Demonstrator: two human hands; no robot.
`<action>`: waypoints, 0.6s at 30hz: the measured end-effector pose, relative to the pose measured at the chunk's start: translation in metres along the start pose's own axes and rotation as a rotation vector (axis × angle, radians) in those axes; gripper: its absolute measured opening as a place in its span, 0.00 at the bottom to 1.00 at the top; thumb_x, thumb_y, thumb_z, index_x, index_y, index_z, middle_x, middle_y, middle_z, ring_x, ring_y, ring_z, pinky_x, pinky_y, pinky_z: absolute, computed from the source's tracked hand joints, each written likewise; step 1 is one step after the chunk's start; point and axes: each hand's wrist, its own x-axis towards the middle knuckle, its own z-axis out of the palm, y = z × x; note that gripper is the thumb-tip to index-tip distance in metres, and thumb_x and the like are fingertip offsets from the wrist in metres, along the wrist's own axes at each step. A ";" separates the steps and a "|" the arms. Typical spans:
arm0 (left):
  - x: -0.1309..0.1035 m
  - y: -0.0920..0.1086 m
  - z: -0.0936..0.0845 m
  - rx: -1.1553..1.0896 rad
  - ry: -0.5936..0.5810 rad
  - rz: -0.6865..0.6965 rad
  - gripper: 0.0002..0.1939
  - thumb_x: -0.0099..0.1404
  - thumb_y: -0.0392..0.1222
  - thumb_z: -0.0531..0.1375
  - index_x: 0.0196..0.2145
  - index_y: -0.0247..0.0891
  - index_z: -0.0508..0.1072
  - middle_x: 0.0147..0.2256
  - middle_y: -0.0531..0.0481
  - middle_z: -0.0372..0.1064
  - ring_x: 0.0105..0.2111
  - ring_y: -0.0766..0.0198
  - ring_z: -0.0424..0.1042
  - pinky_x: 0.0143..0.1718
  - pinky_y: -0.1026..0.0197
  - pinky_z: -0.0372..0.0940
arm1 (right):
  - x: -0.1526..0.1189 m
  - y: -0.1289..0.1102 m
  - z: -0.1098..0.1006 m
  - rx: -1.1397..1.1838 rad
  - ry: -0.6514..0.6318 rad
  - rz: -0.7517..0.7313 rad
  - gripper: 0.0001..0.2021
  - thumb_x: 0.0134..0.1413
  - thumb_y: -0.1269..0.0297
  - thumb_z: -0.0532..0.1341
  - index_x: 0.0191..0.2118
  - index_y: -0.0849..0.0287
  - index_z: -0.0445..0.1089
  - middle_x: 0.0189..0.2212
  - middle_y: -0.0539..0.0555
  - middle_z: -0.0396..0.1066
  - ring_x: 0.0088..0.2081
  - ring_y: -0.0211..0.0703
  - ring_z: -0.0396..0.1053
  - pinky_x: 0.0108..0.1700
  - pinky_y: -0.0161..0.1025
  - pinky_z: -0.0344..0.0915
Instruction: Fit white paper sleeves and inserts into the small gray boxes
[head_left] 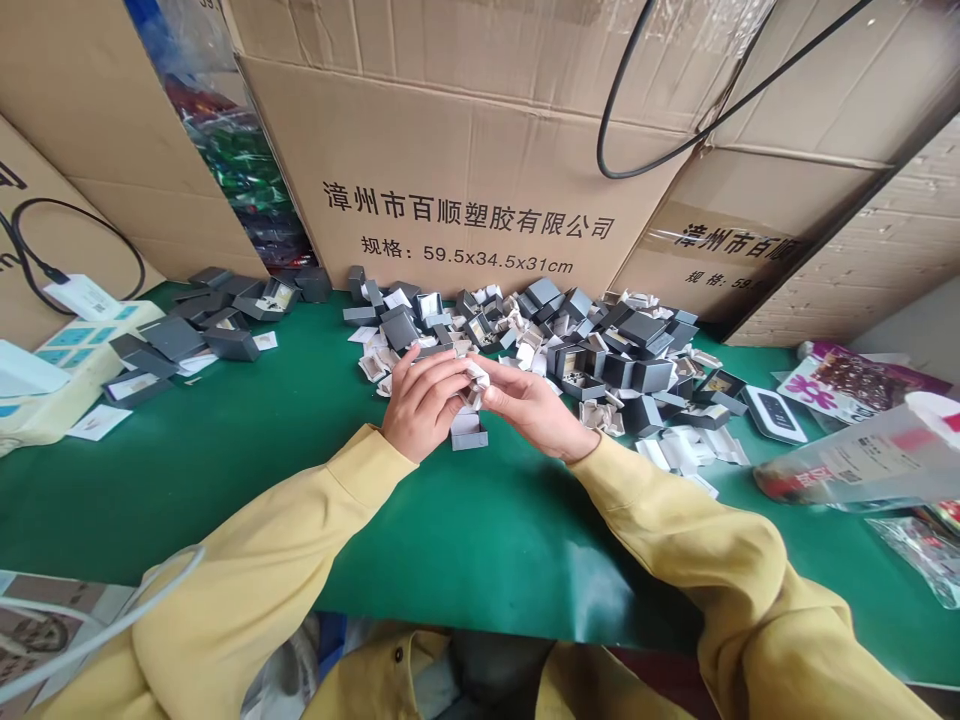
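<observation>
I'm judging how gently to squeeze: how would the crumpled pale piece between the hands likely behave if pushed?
The crumpled pale piece would probably flex or crush, since its surface looks creased. It seems light, being small and held up between the left hand and right hand. Its uneven folds suggest it would hardly roll.

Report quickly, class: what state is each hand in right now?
Left hand: closed, holding one side of a crumpled whitish piece.
Right hand: closed, pinching the other side of the same piece.
</observation>
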 end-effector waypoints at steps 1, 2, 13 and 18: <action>0.000 0.000 0.000 -0.005 -0.003 -0.002 0.11 0.63 0.38 0.55 0.44 0.42 0.64 0.45 0.47 0.71 0.51 0.58 0.66 0.56 0.44 0.55 | 0.000 0.001 0.000 -0.005 0.005 -0.001 0.27 0.44 0.58 0.67 0.53 0.50 0.66 0.51 0.50 0.67 0.54 0.45 0.62 0.57 0.45 0.59; -0.001 -0.001 0.000 -0.003 -0.012 -0.005 0.11 0.63 0.38 0.55 0.44 0.42 0.63 0.45 0.47 0.71 0.51 0.58 0.66 0.56 0.45 0.55 | 0.000 0.001 0.001 -0.015 0.009 -0.002 0.28 0.43 0.58 0.67 0.53 0.50 0.65 0.51 0.50 0.67 0.54 0.45 0.62 0.56 0.46 0.60; 0.003 -0.005 -0.006 -0.340 0.023 -0.322 0.21 0.62 0.46 0.55 0.50 0.38 0.56 0.55 0.34 0.54 0.56 0.51 0.58 0.48 0.48 0.63 | 0.002 -0.011 -0.009 -0.819 0.101 -0.249 0.34 0.48 0.57 0.62 0.61 0.51 0.52 0.52 0.56 0.64 0.51 0.48 0.63 0.47 0.45 0.67; 0.007 -0.005 -0.010 -0.385 -0.122 -0.290 0.35 0.56 0.52 0.60 0.56 0.37 0.52 0.56 0.34 0.53 0.56 0.49 0.56 0.48 0.49 0.64 | 0.001 -0.007 -0.013 -1.093 0.087 -0.354 0.26 0.50 0.58 0.61 0.55 0.55 0.57 0.47 0.59 0.66 0.48 0.50 0.66 0.48 0.48 0.66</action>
